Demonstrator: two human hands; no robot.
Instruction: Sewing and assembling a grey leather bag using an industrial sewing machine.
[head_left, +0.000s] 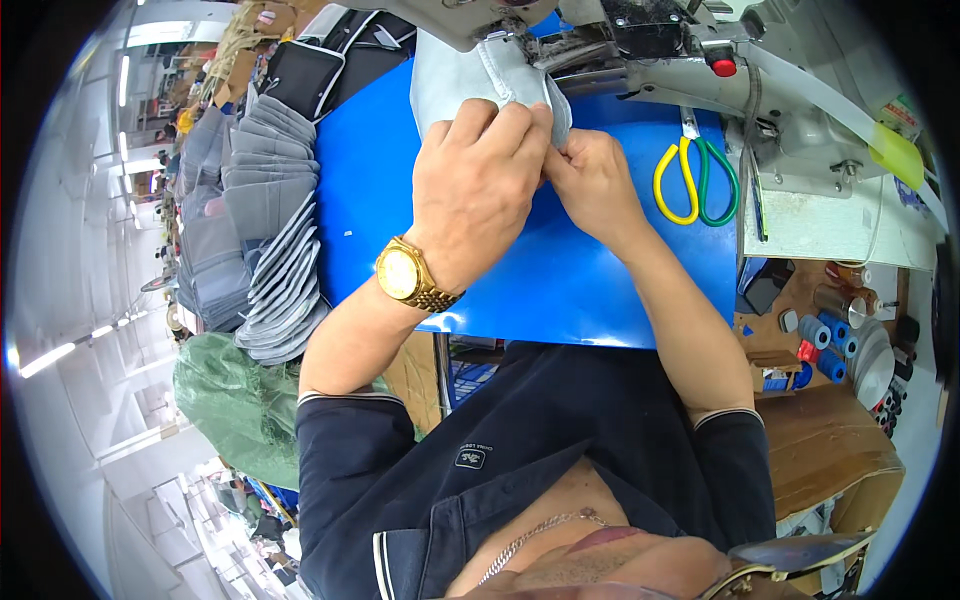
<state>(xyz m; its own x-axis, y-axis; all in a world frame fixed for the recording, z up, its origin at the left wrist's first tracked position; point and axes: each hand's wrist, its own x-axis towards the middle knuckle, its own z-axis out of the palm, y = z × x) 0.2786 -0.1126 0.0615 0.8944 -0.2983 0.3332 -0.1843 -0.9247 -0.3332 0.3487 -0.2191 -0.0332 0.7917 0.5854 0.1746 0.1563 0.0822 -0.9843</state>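
A light grey fabric piece with a zipper sewn along it lies under the head of a sewing machine. My left hand, a gold watch on its wrist, rests on the near end of the fabric with its fingers curled down and pressed together on it. Close beside it, my right hand pinches the fabric's near right edge between thumb and bent forefinger. The fingertips of both hands nearly meet, and the left hand hides part of the cloth there.
Yellow-and-green-handled scissors lie on the blue work surface, right of my hands. Stacked grey fabric pieces stand along its left edge, with black bags behind. Blue thread spools sit low at the right.
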